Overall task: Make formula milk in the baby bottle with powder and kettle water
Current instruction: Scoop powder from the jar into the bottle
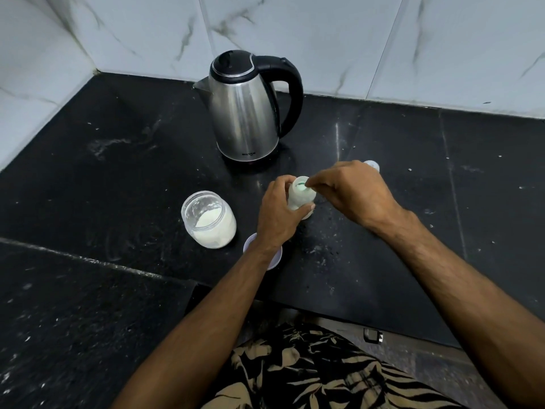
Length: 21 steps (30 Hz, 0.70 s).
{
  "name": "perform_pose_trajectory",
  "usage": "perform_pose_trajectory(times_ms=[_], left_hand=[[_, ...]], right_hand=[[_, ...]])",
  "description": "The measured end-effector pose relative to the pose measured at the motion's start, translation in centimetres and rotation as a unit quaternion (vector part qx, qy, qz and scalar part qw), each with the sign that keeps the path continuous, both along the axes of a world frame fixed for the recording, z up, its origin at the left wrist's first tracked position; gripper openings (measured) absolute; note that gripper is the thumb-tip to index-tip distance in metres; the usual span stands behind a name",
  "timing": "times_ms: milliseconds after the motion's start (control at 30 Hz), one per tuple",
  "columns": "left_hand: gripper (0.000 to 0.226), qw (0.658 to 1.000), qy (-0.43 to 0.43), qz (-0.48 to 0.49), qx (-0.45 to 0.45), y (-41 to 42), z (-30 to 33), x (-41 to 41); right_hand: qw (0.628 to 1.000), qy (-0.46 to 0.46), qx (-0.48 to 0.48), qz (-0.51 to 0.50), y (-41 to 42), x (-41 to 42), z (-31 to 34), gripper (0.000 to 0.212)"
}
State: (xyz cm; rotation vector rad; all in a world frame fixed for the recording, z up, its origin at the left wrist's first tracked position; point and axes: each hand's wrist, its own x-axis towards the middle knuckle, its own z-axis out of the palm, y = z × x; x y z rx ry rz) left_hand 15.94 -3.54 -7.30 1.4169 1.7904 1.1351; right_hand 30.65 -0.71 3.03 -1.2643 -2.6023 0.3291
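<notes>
Holding the baby bottle (300,197) upright on the black desk (118,178), just in front of the kettle (244,110).

The bottle is gripped by the left hand (277,214), fingers curled round its body — the right hand (351,190) is held at its open mouth with fingertips pinched together, though what that grip holds cannot be told. An open powder jar (209,219) is seen to the left, its lid (272,258) partly hidden under the left wrist.

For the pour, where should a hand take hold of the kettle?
By the black loop handle of the kettle, which sticks out on its right side, opposite the spout. Come from the right, probably with the right hand, once it leaves the baby bottle.
</notes>
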Motion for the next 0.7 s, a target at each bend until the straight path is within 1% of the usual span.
perform_pose_trajectory(times_ms=[33,67,133,167,233,267,367,500,600,633,700], left_hand=[[0.057,1.0,0.001,-0.001,-0.003,0.01,0.01,-0.01],[0.058,1.0,0.001,-0.003,-0.005,0.03,0.0,-0.02],[0.057,1.0,0.0,-0.004,-0.002,0.05,0.03,-0.04],[0.057,1.0,-0.001,-0.004,-0.002,0.06,0.07,-0.07],[0.057,1.0,-0.003,-0.004,-0.007,0.05,0.08,-0.09],[0.057,1.0,-0.004,-0.004,-0.008,0.02,0.08,-0.09],[0.056,1.0,-0.002,-0.007,-0.001,0.01,0.14,-0.09],[0.057,1.0,-0.004,-0.007,-0.006,0.03,0.22,-0.13],[0.056,1.0,-0.006,-0.01,-0.002,0.03,0.23,-0.14],[0.056,1.0,-0.006,-0.011,-0.002,0.02,0.26,-0.15],[0.056,1.0,-0.004,-0.011,-0.004,0.01,0.25,-0.17]], right_hand=[[1.0,-0.008,-0.007,0.005,-0.09,-0.04,0.02,0.027],[1.0,0.003,-0.006,0.007,-0.16,-0.03,0.05,0.027],[0.999,0.046,0.005,0.004,-0.15,0.08,-0.05,0.024],[0.999,0.045,0.004,0.004,-0.08,0.04,-0.11,0.024],[1.0,0.0,-0.007,0.01,-0.08,-0.04,-0.11,0.026],[1.0,-0.001,-0.005,0.016,-0.18,-0.03,-0.08,0.025],[0.997,0.066,0.022,0.025,-0.05,0.23,0.04,0.021],[0.999,0.007,-0.025,0.028,0.27,0.2,-0.07,0.024],[0.995,0.085,0.028,0.042,0.04,0.26,-0.15,0.018],[0.995,0.088,0.03,0.041,0.01,0.22,-0.28,0.018],[0.998,0.046,0.007,0.036,0.23,0.06,-0.72,0.021]])
